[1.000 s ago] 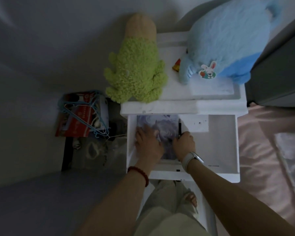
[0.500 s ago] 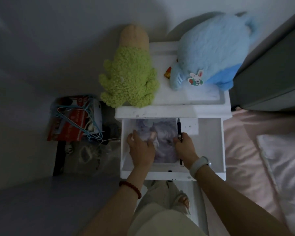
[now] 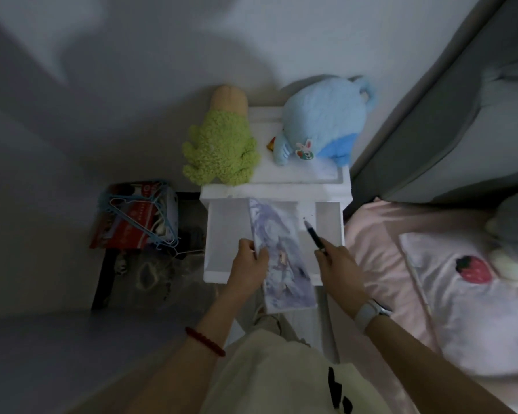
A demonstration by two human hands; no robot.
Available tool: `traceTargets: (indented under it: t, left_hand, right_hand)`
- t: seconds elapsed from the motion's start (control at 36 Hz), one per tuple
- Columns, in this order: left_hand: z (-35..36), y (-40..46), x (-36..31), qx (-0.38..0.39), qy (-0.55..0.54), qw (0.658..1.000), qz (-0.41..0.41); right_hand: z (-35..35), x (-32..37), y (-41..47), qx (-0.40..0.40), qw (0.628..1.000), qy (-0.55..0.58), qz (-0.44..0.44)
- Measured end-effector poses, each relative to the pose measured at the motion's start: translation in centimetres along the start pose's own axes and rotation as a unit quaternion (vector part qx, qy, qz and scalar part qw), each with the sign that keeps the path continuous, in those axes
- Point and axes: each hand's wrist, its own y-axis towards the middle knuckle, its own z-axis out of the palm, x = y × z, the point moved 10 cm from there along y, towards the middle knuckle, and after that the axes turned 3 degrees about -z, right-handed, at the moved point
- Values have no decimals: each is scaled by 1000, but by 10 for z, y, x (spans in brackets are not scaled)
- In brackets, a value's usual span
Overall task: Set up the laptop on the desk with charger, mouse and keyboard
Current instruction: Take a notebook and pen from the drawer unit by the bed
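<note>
left hand (image 3: 248, 264) grips a notebook (image 3: 281, 255) above the open drawer (image 3: 222, 234); right hand (image 3: 338, 264), at its 3 o'clock, pinches a pen (image 3: 314, 236). laptop, charger, mouse, keyboard unseen; setup seems unstarted.

Green plush (image 3: 220, 147), blue plush (image 3: 323, 121)

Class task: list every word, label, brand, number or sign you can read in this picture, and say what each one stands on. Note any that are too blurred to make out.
No text can be read here.
Red and white cardboard box under the blue wire hangers: white print on its red band, too blurred to read.
Round rabbit badge on the blue plush toy: picture only, no lettering legible.
Purple-patterned book in the left hand: artwork, no readable title.
Black marks on the cream clothing: shapes unclear.
</note>
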Motion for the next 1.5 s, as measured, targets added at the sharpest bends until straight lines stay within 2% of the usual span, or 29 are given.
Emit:
traceTargets:
  t: [0.11,0.17,0.25,0.33,0.44,0.67,0.75,0.81,0.86,0.94,1.0,1.08,1.17,1.22,1.36,1.5]
  left_hand:
    - [1,-19,0,-2,-81,997,-14]
    - [4,-31,0,2,-159,986,-45]
    - [10,-44,1,8,-288,953,-96]
    - [7,-50,-1,-7,-294,951,-97]
    - [3,-53,0,-11,-311,946,-89]
    - [-41,-59,-10,-134,-163,977,-12]
    - [-76,-63,-23,-179,-88,978,56]
    - [-101,-70,-35,-221,-3,971,92]
    - [-119,-76,-49,-257,78,954,133]
    - [-139,-82,-63,-289,144,933,158]
    - [-151,-83,-65,-320,175,918,155]
    - [-159,-80,-63,-343,218,901,153]
    - [-162,-77,-58,-353,229,894,152]
    - [-165,-73,-58,-360,223,893,151]
    - [-165,-61,-64,-370,212,890,159]
    - [-163,-53,-75,-373,212,885,180]
  right_hand:
    - [18,50,-16,62,992,0,-110]
    - [15,69,-28,48,987,29,-151]
    - [3,74,-39,-5,985,100,-138]
    - [3,70,-43,-10,987,119,-110]
    - [-5,85,-48,-22,974,144,-171]
    - [-4,115,-50,1,955,114,-275]
    - [-5,99,-47,-58,961,86,-257]
    - [6,77,-40,-64,973,34,-218]
    - [38,55,-28,16,980,-72,-187]
    - [91,33,-16,172,944,-217,-180]
    - [117,36,-11,220,913,-278,-203]
    - [141,45,-5,238,880,-335,-238]
    - [145,50,-3,235,851,-375,-281]
    - [134,51,4,216,853,-384,-280]
    - [89,79,44,70,859,-415,-290]
    - [69,101,89,5,846,-464,-261]
